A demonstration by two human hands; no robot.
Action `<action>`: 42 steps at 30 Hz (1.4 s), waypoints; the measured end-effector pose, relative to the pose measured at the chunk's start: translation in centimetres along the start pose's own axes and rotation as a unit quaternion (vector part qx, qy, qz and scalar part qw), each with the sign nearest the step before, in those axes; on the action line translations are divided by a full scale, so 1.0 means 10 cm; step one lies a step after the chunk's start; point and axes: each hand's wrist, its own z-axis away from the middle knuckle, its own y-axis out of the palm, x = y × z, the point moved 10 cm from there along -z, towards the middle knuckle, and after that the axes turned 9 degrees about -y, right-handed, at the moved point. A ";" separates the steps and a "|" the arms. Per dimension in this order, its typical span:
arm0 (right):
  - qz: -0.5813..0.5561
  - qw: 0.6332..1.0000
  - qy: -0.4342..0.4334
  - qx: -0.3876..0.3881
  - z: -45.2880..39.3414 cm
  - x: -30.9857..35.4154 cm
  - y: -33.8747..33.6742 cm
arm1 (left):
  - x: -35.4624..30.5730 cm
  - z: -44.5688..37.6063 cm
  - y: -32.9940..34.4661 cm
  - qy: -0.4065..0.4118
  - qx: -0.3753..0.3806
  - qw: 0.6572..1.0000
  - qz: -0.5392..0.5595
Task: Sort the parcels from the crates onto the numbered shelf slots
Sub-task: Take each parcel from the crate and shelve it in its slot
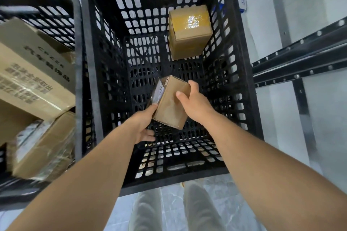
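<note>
We are well into emptying the black crate (169,80): one taped box (189,32) waits at its far end, and the neighbouring crate (75,43) holds several cartons. Our left hand (144,124) and right hand (195,103) grip a small cardboard parcel (169,107) between them inside the crate.

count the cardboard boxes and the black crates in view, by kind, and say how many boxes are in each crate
Black crates: 2, the middle crate and the left crate.
Cardboard boxes in the middle crate: 2, a taped box at the far end and a small box held by the left hand and right hand.
Cardboard boxes visible in the left crate: 2, a printed box and a wrapped box.
Total: 6
</note>
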 end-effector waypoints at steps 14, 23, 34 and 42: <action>-0.066 0.998 0.001 -0.004 0.08 -0.16 -0.09 | -0.12 0.07 0.02 0.115 0.012 0.990 0.086; -0.132 0.991 -0.007 0.013 -0.08 -0.39 0.05 | -0.24 -0.07 0.00 0.187 0.000 0.981 0.046; -0.203 0.977 0.052 0.030 -0.39 -0.74 0.41 | -0.24 -0.38 0.02 0.176 -0.026 0.981 0.077; -0.155 0.985 0.046 0.054 -0.43 -0.73 0.41 | -0.24 -0.48 0.01 0.165 -0.034 0.984 0.053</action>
